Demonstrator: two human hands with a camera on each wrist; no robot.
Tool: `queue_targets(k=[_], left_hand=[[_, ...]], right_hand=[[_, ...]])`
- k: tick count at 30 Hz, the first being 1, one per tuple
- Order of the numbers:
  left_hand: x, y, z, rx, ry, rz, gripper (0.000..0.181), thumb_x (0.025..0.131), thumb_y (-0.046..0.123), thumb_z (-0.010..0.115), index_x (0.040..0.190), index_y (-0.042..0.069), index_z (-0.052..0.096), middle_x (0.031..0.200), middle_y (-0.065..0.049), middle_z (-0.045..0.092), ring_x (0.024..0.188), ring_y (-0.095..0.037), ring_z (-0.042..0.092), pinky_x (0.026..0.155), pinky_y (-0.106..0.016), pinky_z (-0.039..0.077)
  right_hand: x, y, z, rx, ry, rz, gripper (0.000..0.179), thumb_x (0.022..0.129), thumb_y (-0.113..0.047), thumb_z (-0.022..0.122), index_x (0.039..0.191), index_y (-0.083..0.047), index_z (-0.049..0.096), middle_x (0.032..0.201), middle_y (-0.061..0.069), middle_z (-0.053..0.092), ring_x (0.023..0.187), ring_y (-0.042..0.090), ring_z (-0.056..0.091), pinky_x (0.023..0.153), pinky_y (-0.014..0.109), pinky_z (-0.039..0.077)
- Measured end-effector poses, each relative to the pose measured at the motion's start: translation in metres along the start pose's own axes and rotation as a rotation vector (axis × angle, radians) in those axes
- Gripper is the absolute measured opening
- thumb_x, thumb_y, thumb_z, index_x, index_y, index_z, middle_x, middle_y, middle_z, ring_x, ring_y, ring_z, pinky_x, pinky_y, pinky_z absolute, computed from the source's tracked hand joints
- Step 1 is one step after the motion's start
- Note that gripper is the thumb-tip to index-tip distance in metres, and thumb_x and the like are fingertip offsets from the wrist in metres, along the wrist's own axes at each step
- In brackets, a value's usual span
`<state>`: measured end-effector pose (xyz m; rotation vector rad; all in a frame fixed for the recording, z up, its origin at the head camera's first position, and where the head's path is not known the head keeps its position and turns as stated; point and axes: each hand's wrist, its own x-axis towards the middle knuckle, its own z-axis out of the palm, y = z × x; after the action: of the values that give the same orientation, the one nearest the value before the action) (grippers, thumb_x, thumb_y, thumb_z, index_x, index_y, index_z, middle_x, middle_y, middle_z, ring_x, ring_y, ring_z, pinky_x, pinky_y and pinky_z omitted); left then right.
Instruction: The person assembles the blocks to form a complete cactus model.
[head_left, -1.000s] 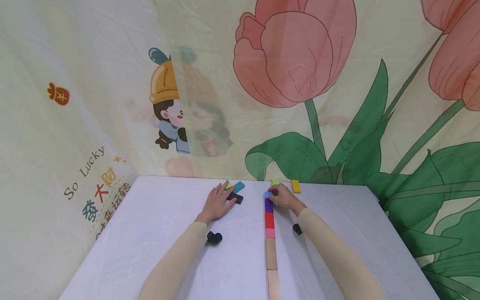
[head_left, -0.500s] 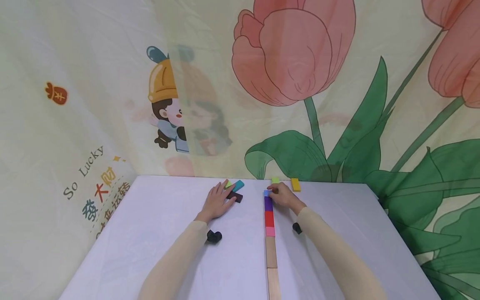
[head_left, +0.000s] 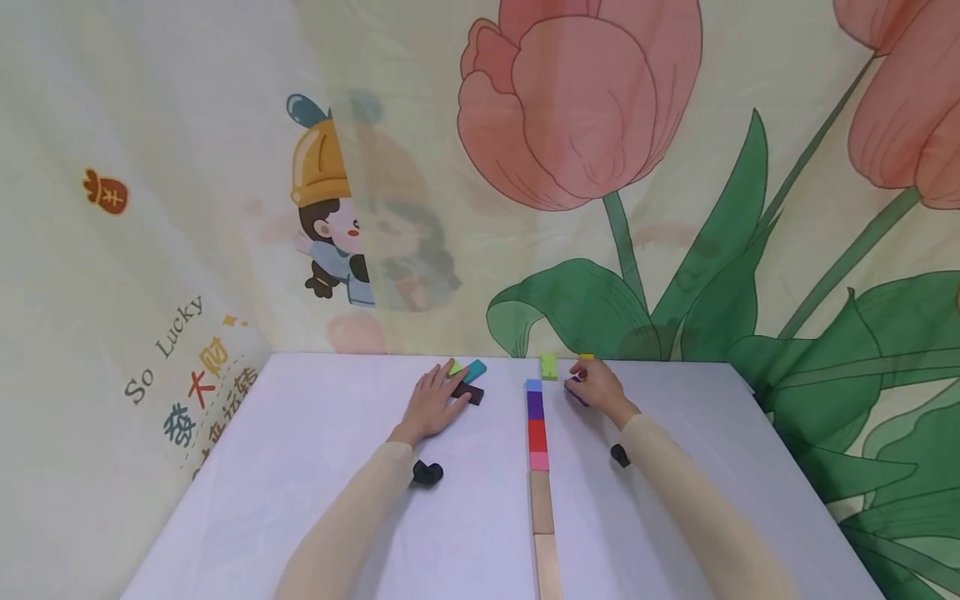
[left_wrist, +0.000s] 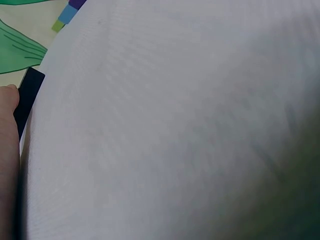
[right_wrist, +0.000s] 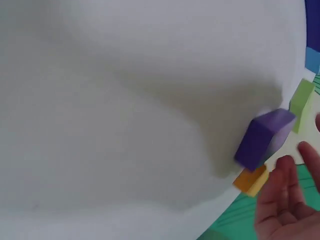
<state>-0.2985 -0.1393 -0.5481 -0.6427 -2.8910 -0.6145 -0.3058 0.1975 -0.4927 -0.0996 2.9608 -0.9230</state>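
In the head view my left hand (head_left: 430, 402) lies flat on the table, fingers spread over a lime block and a teal block (head_left: 476, 371). Its thumb is against a black block (left_wrist: 29, 97). My right hand (head_left: 602, 388) is at the far right of the row, beside a purple block (right_wrist: 265, 137). In the right wrist view its bent fingertips are close to that block, with no clear grip. An orange-yellow block (right_wrist: 251, 180) stands behind the purple one, mostly hidden by the hand in the head view. A light green block (head_left: 549, 367) stands to the left.
A straight row of blocks runs toward me: light blue (head_left: 534, 385), purple (head_left: 535, 406), red (head_left: 537, 435), pink (head_left: 538, 461), then wooden planks (head_left: 541, 502). Behind the white table (head_left: 300, 467) hangs a printed curtain (head_left: 420, 167).
My right hand has moved right, from the row's far end to the purple block, now covering most of the yellow block. The light green block is more exposed. My left hand stays put.
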Motion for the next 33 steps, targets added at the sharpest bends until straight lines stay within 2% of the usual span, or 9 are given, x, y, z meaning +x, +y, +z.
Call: queue_targets(k=[4,7,12,18,26,33], left_hand=[[-0.001,0.000,0.000,0.006,-0.014,-0.013,0.059,0.101,0.046,0.044,0.154,0.022,0.037,0.161,-0.014,0.023,0.146,-0.041,0.020,0.116,-0.057,0.018],[-0.002,0.000,-0.001,0.006,-0.018,-0.019,0.059,0.101,0.046,0.044,0.154,0.022,0.037,0.161,-0.013,0.022,0.146,-0.041,0.020,0.116,-0.057,0.017],[-0.002,-0.003,-0.002,0.013,-0.015,-0.027,0.059,0.101,0.046,0.044,0.154,0.023,0.036,0.162,-0.013,0.021,0.146,-0.041,0.019,0.117,-0.056,0.016],[-0.004,-0.005,-0.002,0.008,-0.009,-0.024,0.058,0.101,0.045,0.045,0.154,0.021,0.037,0.161,-0.015,0.023,0.146,-0.042,0.020,0.116,-0.058,0.017],[-0.002,-0.002,0.003,-0.011,-0.005,-0.012,0.059,0.101,0.045,0.046,0.154,0.021,0.037,0.161,-0.014,0.022,0.146,-0.041,0.019,0.116,-0.058,0.016],[0.000,0.002,0.000,-0.007,-0.008,-0.007,0.058,0.101,0.045,0.045,0.153,0.020,0.037,0.161,-0.015,0.022,0.146,-0.042,0.019,0.116,-0.059,0.017]], right_hand=[[-0.009,0.007,-0.004,-0.059,-0.045,0.070,0.042,0.090,-0.024,0.073,0.118,0.005,0.064,0.114,0.020,0.060,0.103,0.032,0.056,0.091,0.046,0.051],[-0.015,0.010,-0.006,-0.086,-0.063,0.083,0.047,0.088,-0.024,0.074,0.122,0.006,0.062,0.116,0.021,0.059,0.103,0.033,0.057,0.090,0.046,0.051],[-0.022,0.013,-0.006,-0.066,-0.081,0.090,0.051,0.086,-0.023,0.076,0.125,0.005,0.059,0.116,0.022,0.060,0.103,0.034,0.057,0.090,0.047,0.050],[-0.022,0.015,0.004,-0.028,-0.077,0.109,0.051,0.088,-0.022,0.076,0.128,0.005,0.057,0.116,0.021,0.060,0.104,0.033,0.058,0.094,0.049,0.050],[-0.026,0.019,0.003,-0.049,-0.043,0.068,0.043,0.089,-0.013,0.071,0.123,0.011,0.059,0.113,0.023,0.062,0.100,0.034,0.060,0.092,0.049,0.051],[-0.041,0.023,-0.015,-0.013,-0.083,0.036,0.038,0.081,-0.010,0.075,0.112,0.007,0.064,0.105,0.017,0.065,0.093,0.029,0.059,0.086,0.045,0.052]])
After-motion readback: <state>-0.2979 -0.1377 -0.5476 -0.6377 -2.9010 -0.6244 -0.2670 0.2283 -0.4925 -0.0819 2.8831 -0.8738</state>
